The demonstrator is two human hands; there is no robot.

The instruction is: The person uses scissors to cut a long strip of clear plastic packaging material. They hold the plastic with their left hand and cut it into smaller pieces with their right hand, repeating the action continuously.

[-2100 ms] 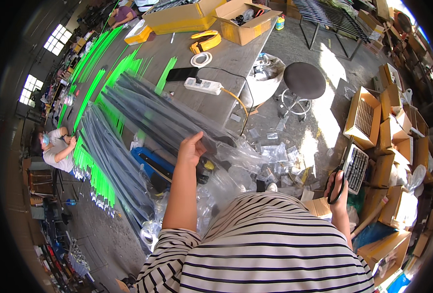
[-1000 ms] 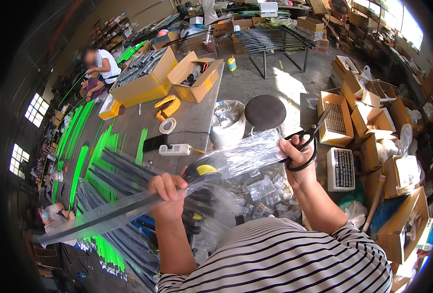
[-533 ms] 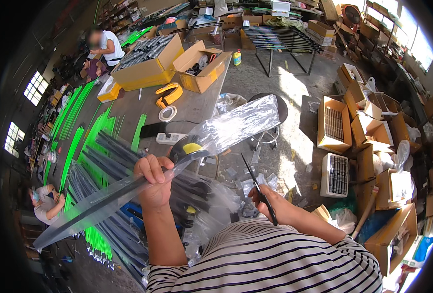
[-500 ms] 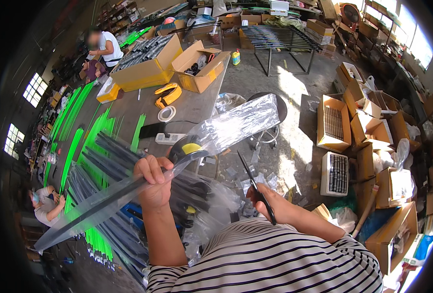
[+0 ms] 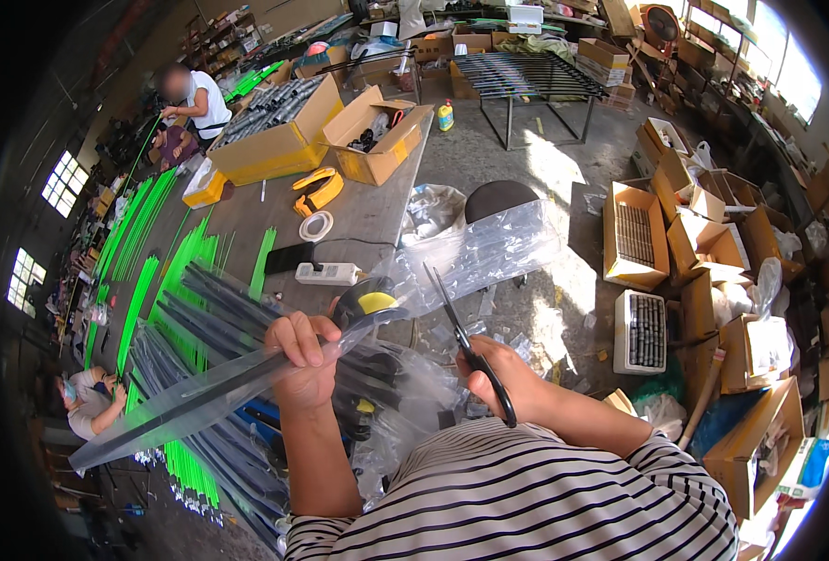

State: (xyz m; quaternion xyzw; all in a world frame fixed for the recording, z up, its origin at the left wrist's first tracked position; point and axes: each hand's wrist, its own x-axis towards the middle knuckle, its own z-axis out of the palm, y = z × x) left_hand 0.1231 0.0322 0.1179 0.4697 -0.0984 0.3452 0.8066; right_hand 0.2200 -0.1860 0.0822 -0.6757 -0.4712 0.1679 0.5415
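Observation:
Fingers curled, my left hand [image 5: 304, 360] grips a long dark rod [image 5: 185, 404] inside a clear plastic sleeve [image 5: 494, 248]. The rod runs down to the lower left. Just beyond my left hand is its wider black end with a yellow patch [image 5: 377, 302]. Past that end, the loose part of the sleeve stretches to the right over the floor. My right hand [image 5: 517, 379] is closed on black-handled scissors [image 5: 489, 374]. Their blades point up and away, slightly parted, with the tips close to the sleeve's near edge.
Under my left arm, wrapped dark rods [image 5: 213, 323] and green strips [image 5: 185, 467] lie on the grey table [image 5: 358, 210]. A power strip [image 5: 328, 273], tape roll [image 5: 316, 226] and cardboard boxes [image 5: 279, 140] sit farther back. Boxes [image 5: 635, 234] line the right side. People work at far left.
My right hand and the scissors have moved left, toward the sleeve. The sleeve's loose end has dropped and spread wider. My left hand has shifted slightly right with the rod.

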